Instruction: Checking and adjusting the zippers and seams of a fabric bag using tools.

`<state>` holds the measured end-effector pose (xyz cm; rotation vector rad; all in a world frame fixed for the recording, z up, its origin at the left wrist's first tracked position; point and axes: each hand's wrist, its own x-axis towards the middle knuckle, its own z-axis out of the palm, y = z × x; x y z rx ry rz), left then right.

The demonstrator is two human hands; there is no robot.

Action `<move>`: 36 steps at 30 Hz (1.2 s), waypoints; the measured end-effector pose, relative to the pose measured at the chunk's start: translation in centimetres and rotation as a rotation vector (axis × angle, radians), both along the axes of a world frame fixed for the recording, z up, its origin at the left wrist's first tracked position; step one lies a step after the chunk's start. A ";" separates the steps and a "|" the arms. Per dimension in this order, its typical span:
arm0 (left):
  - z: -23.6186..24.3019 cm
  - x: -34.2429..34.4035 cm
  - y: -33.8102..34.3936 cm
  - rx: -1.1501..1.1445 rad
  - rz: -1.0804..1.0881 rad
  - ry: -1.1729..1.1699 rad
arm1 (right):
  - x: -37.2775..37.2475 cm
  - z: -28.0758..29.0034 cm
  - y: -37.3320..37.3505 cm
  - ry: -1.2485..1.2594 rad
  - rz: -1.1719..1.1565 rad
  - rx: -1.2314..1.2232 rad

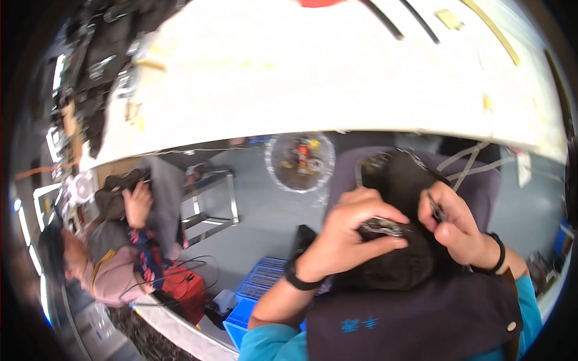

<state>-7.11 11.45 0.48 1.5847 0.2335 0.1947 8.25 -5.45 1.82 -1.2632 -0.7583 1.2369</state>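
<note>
A dark brown fabric piece (400, 265) lies across my lap, with a darker part reaching up toward the table. My left hand (346, 231) is closed, thumb and fingers curled round a bunched dark edge with pale glints. To its right, my right hand (457, 231) is closed in a pinch on a small dark, shiny piece (436, 209), blurred and partly hidden by the fingers; its kind does not show. The two hands are apart, both above the fabric.
A white table (301, 90) spans the far side, with dark strips and yellowish pieces at its far right. Below its edge stands a round clear container (299, 162) of small coloured things. Blue crates (259, 283) stand left of me. Farther left, another person (114, 265) sits handling dark fabric.
</note>
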 end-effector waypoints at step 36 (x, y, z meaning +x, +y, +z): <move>-3.5 -11.0 11.0 -0.673 1.445 -0.069 | -3.0 -1.0 2.1 -0.170 -0.034 -0.203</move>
